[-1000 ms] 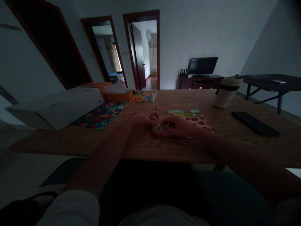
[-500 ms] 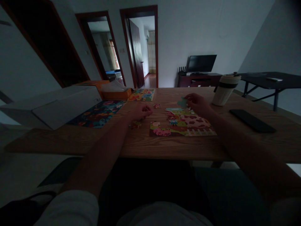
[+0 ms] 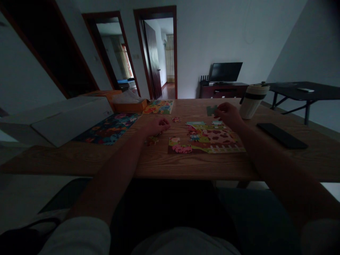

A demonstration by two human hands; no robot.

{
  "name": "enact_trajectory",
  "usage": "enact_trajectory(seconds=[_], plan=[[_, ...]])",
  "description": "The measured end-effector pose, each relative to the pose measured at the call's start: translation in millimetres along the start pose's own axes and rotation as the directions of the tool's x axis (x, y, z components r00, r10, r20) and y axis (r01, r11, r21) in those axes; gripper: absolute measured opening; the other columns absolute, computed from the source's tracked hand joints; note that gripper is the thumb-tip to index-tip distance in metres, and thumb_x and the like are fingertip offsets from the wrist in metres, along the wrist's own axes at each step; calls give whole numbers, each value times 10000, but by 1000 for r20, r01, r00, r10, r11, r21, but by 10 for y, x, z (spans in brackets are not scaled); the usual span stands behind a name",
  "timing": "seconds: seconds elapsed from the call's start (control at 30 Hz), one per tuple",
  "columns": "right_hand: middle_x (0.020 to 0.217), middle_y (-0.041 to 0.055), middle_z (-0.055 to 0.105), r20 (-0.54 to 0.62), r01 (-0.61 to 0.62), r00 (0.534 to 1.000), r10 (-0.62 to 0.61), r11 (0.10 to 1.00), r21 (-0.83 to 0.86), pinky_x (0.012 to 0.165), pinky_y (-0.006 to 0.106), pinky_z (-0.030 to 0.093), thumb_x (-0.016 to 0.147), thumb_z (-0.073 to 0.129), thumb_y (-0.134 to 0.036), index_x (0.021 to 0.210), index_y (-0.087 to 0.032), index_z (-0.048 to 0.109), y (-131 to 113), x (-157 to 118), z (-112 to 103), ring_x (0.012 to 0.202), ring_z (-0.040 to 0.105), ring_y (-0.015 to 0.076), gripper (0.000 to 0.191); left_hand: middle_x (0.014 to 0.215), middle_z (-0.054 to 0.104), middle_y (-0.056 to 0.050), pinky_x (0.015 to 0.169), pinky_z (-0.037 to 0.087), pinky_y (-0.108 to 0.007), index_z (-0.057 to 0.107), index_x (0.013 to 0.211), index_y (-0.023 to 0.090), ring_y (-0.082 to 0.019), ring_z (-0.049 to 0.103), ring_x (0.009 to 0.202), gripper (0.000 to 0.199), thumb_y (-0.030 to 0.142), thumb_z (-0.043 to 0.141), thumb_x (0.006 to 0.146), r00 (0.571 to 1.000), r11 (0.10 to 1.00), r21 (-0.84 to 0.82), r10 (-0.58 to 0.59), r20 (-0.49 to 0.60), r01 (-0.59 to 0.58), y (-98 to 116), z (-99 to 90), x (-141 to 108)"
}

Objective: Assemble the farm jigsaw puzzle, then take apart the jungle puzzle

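My right hand [image 3: 226,114] pinches a green puzzle piece [image 3: 211,110], raised above the far edge of a partly joined puzzle [image 3: 212,138] with a spotted cow and a fence. My left hand [image 3: 158,126] has its fingers curled over the table left of that puzzle; whatever it may hold is too small to name. Loose pieces [image 3: 152,141] lie just below my left hand, partly hidden by it. Another loose red and white piece [image 3: 176,119] rests between the two hands, farther back.
On the left are a white box [image 3: 71,118], a dark blue puzzle [image 3: 113,129], an orange box [image 3: 130,106] and a yellow puzzle [image 3: 158,107]. A cup [image 3: 253,102] and a black phone-like slab [image 3: 281,135] stand and lie on the right of the wooden table [image 3: 186,170].
My right hand has shifted slightly right, and the green piece in it has turned to show more of its face. The left hand is nearly still; the view has shifted slightly.
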State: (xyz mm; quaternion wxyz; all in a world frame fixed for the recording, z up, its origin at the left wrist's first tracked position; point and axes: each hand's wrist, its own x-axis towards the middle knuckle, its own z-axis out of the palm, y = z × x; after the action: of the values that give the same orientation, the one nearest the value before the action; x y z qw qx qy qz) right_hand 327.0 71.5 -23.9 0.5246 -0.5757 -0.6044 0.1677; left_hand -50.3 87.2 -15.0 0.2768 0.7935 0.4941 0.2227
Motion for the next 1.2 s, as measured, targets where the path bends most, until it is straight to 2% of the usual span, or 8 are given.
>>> enact_trajectory(seconds=[0.2,0.37,0.5,0.63,0.77,0.87,1.07,1.2], plan=[[790,63,674,-6,-68,998,69,997,40,543,274,555,846,731,-401,959,-205,582,116,43,-11,731,731,224,271,886,688,-34,641,478,-276,648,1009,211,-170,645,743,209,378,663,883,1000,1000,8,-6,-4,6,28,-3,-19],[826,47,703,0,-179,984,180,978,111,571,281,585,862,669,-259,1210,-204,577,194,42,24,706,739,207,364,921,699,-31,645,474,-267,651,989,223,-176,650,772,221,411,669,873,1000,999,42,-2,5,2,34,0,-23],[930,112,752,89,-198,976,198,980,-13,613,288,584,913,602,-255,1169,-155,696,287,39,37,763,749,216,290,956,712,-42,651,474,-270,654,1018,214,-182,658,790,261,433,658,876,999,998,65,-3,35,0,9,-1,-5],[975,149,779,116,-132,978,171,949,-287,697,329,588,954,578,-329,1100,-118,779,353,37,44,816,747,251,326,966,716,-44,662,479,-269,660,1039,213,-182,662,795,283,442,654,874,999,996,91,14,36,-18,-23,8,19],[971,115,794,214,-89,953,215,872,-482,612,308,565,943,561,-233,1305,-162,724,325,-9,79,686,723,214,403,955,723,-42,693,489,-273,670,1070,208,-180,667,815,301,443,627,887,998,991,131,29,50,-36,-43,14,34],[961,115,794,256,-38,942,218,825,-564,579,303,548,959,544,-226,1342,-176,706,283,-33,108,636,707,205,419,946,729,-45,702,489,-278,673,1090,203,-181,669,815,322,453,609,898,997,982,181,43,62,-54,-44,9,33],[1050,145,783,284,142,957,57,762,-632,757,369,560,985,529,-291,1185,-201,791,358,21,131,863,740,279,341,976,734,-52,687,487,-273,673,1083,199,-180,670,815,325,451,607,891,997,980,190,48,64,-60,-20,3,19],[1016,124,788,332,220,943,0,750,-624,727,343,535,1001,502,-326,1152,-218,797,448,38,150,847,733,265,349,987,731,-56,677,483,-261,673,1074,194,-175,669,818,316,442,604,891,997,981,186,37,67,-48,9,12,0]])
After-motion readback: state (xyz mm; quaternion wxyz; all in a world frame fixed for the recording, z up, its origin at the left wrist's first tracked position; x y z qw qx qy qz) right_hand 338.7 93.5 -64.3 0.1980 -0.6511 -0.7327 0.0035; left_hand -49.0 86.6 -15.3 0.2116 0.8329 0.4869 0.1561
